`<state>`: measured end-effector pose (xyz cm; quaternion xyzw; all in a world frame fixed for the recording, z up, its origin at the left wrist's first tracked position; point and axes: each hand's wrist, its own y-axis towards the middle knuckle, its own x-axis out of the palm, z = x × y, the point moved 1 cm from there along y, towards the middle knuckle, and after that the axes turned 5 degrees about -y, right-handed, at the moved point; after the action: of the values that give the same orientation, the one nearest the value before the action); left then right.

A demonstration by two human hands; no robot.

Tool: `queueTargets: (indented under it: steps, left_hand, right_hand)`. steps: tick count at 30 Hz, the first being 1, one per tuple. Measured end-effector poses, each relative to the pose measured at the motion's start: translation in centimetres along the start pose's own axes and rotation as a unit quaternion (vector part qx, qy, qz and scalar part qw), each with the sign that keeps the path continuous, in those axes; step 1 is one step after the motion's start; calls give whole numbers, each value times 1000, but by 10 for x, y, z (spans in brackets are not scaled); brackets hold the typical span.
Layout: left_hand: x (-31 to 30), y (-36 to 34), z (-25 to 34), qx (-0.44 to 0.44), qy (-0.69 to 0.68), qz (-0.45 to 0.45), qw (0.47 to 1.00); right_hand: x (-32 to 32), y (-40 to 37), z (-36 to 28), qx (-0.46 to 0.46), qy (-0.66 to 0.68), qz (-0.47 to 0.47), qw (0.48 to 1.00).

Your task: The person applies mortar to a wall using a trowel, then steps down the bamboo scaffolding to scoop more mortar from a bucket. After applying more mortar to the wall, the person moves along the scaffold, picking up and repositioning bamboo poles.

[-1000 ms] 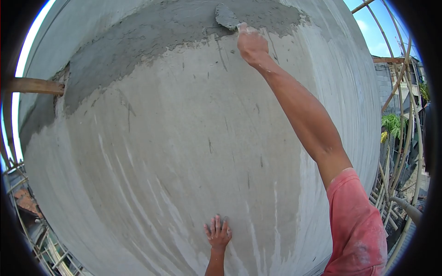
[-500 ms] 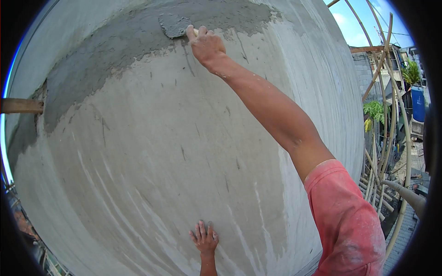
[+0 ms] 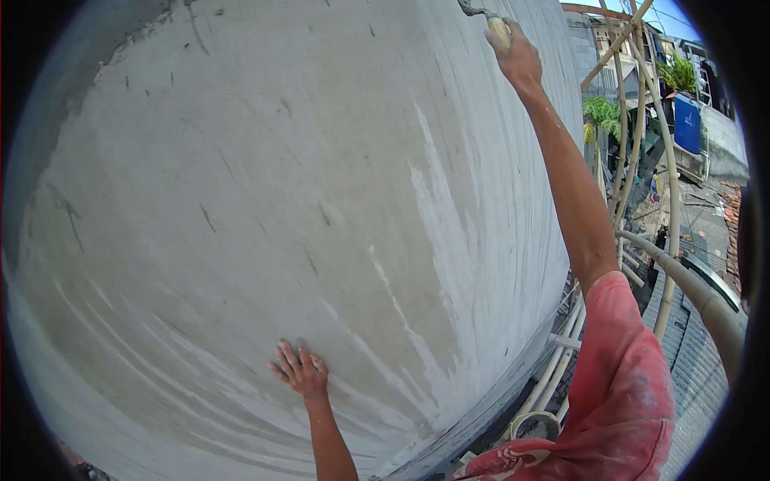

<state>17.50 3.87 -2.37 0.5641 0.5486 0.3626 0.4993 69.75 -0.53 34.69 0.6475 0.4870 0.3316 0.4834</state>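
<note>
A tall grey wall (image 3: 265,224) fills most of the head view, with streaks and scratches down its surface. Darker wet mortar (image 3: 88,48) covers its upper left. My right hand (image 3: 516,54) is wrapped round the pale handle of a trowel (image 3: 499,32) near the top edge. Only the handle and the bent metal neck of this tool show; its blade is cut off by the frame. Low on the wall, my left hand (image 3: 301,370) lies flat against the surface, fingers spread and holding nothing.
Bamboo scaffold poles (image 3: 670,184) stand to the right, and a thick pole (image 3: 694,293) slants past my right side. A bucket (image 3: 536,425) sits below, by my shirt. Beyond are a blue container (image 3: 687,124), plants (image 3: 603,116) and corrugated roofing (image 3: 694,353).
My right hand has moved right with the trowel, away from the wet mortar band. The view has swung down and right, bringing the bucket into sight. My left hand stays on the wall.
</note>
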Motion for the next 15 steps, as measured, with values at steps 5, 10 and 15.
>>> queueTargets:
  steps: [5,10,15]
  left_hand:
    - [3,5,-1,6,4,0,1000]
    - [6,13,0,39,11,16,999]
    - [6,17,-2,29,8,15,999]
  right_hand:
    - [-82,-219,131,305,321,-233,866]
    - [-191,-470,243,482,13,-477,735]
    - [-307,-701,324,457,-254,-629,575]
